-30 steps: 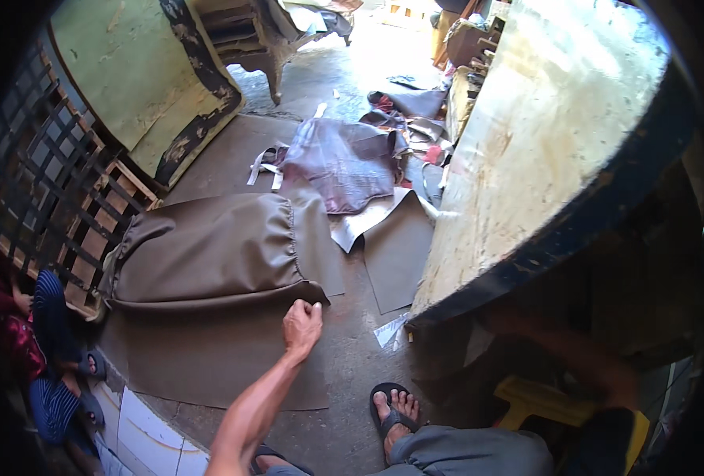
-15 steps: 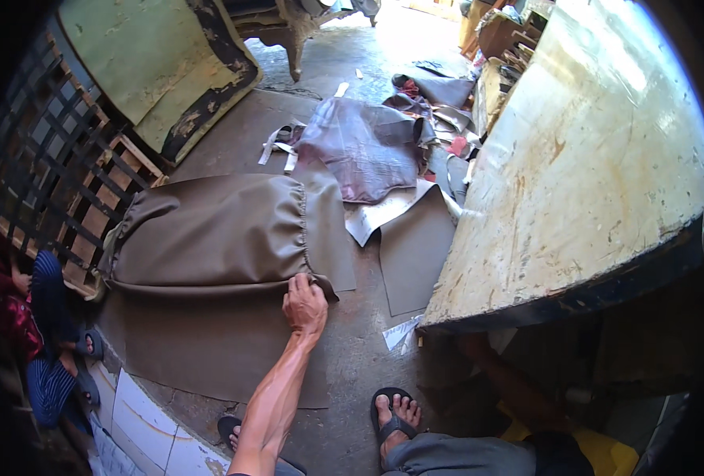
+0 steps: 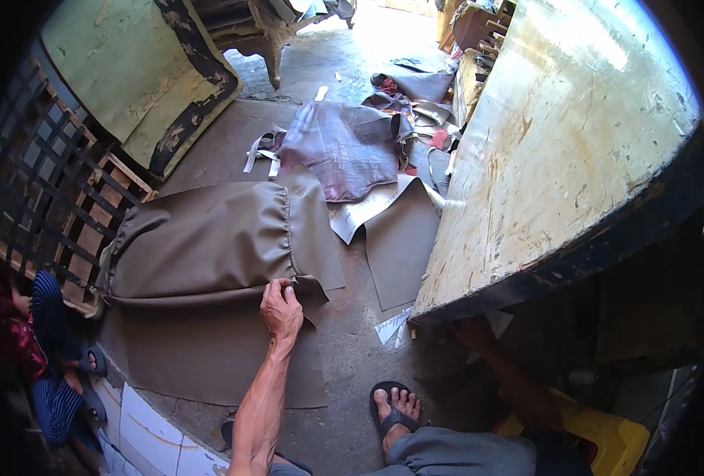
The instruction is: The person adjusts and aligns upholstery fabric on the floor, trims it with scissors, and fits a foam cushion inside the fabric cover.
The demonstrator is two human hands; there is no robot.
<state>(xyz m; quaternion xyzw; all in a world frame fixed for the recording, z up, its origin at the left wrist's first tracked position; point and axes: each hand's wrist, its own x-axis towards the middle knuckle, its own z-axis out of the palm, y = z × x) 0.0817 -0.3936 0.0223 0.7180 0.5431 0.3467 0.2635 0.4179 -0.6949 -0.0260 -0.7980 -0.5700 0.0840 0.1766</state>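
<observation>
A brown leatherette cover with a gathered seam along its right side lies over a flat brown leatherette sheet on the floor. My left hand is closed, pinching the cover's near edge by its right corner, where a small flap stands up. Under the edge of the worn tabletop, my right hand is in deep shadow. Its fingers are too dark to read, and I cannot make out whether it holds anything.
The worn pale tabletop slants along the right. Leatherette offcuts and a purplish piece lie beyond the cover. A webbed wooden frame and a greenish panel stand left. Another person's striped slippers show at the left edge.
My left hand has shifted a little left along the cover's edge, and the corner flap shows more to its right. My right hand has come slightly more into sight. The whole view has shifted somewhat.
</observation>
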